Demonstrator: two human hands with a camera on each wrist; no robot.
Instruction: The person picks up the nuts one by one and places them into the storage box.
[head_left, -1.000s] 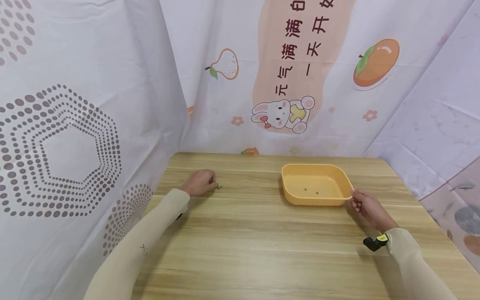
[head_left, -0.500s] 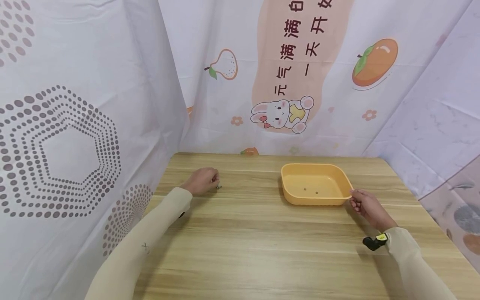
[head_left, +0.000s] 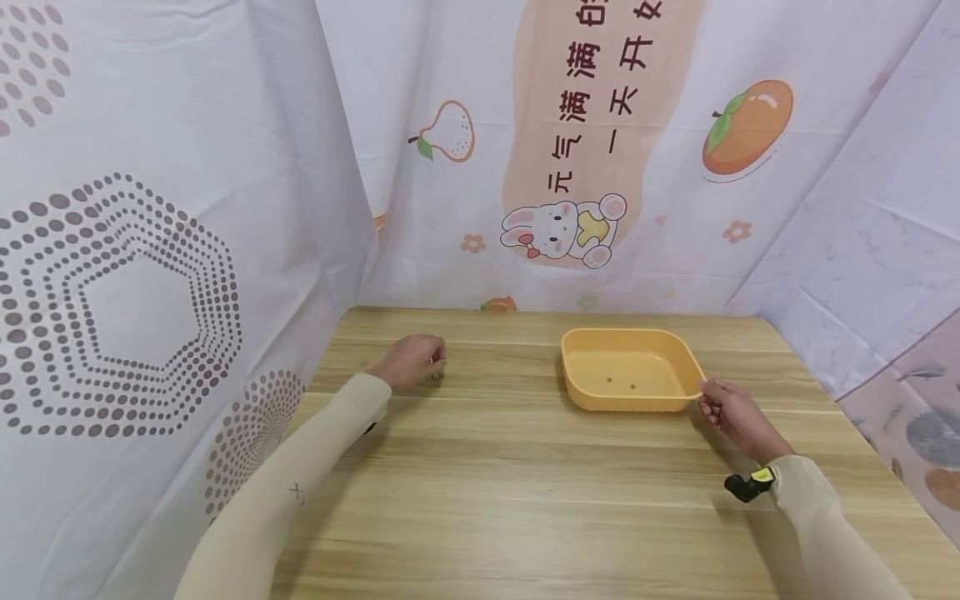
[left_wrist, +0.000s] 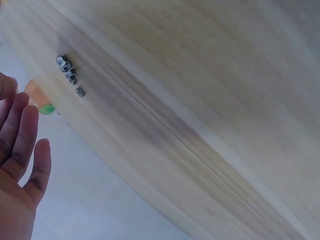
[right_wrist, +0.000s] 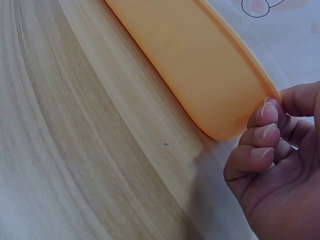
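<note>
**While the right hand [head_left: 738, 417] pinches a yellow rectangular plastic tray [head_left: 645, 404], picking seems under way**

Fingertips narrow, hold unclear, the left hand [head_left: 411, 362] is near small silver metal nuts [left_wrist: 66, 66] on the wooden surface [head_left: 525, 500]; a precise pinch seems called for next.

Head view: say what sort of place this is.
Probably a screened-off tabletop workspace: a wood-grain table, printed cloths hanging on three sides, and a yellow tray on top.
</note>
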